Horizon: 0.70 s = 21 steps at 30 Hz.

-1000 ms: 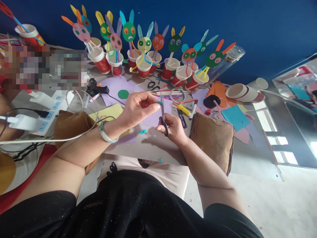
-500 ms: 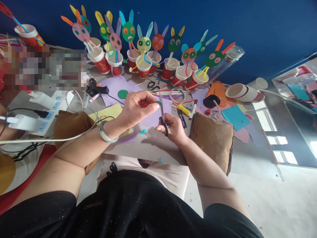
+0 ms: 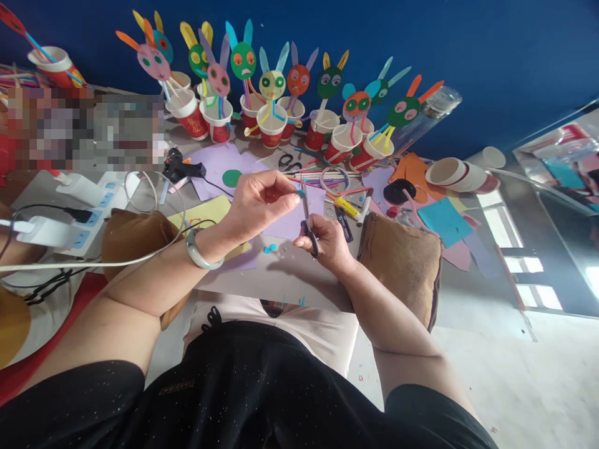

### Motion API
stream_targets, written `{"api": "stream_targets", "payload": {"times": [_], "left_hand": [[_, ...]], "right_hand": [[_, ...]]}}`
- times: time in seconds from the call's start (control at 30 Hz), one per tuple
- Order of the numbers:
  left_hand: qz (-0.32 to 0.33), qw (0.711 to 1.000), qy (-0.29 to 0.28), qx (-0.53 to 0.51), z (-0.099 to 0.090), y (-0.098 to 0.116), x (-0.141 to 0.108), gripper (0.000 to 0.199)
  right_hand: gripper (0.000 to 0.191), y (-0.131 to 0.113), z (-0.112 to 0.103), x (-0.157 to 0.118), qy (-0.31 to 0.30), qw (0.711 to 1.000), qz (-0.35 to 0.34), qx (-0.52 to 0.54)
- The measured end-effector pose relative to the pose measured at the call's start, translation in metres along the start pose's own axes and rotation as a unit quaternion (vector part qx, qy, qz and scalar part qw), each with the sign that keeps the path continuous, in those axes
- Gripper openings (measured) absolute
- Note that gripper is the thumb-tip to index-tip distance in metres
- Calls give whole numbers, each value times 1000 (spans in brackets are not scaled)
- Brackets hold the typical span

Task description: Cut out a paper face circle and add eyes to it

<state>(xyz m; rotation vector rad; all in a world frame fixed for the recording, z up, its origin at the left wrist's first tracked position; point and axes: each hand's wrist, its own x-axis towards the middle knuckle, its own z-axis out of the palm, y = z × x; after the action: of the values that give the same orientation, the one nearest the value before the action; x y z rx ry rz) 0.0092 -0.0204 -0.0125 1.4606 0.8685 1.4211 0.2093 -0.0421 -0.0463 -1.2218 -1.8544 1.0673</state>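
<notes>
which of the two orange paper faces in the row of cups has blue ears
The right-hand orange face. Its blue ears are short and wide, while the left-hand orange face has narrow purple ears.

Both arms reach from the near side toward the middle, bent at the elbows, and their forearms slant inward. The left forearm [image 3: 156, 274] runs far and to the right, up to the left wrist [image 3: 210, 244]. The left hand [image 3: 262, 202] is raised, its thumb [image 3: 286, 207] on the near side and its forefinger on the far side meeting in a pinch at the tips. The right forearm [image 3: 393, 305] runs far and to the left, with the right wrist [image 3: 347, 265] ahead of it. The right hand [image 3: 330, 244] is slightly nearer, its fingers curled in a closed grip and its thumb pointing left. The hands are close together but apart.
</notes>
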Motion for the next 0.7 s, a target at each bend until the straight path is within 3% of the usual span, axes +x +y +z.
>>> {"api": "stream_targets", "payload": {"times": [0.7], "left_hand": [[-2, 1000, 13, -8, 0, 0, 1, 10]], "right_hand": [[82, -1, 1, 0, -2, 1000, -1, 0]]}}
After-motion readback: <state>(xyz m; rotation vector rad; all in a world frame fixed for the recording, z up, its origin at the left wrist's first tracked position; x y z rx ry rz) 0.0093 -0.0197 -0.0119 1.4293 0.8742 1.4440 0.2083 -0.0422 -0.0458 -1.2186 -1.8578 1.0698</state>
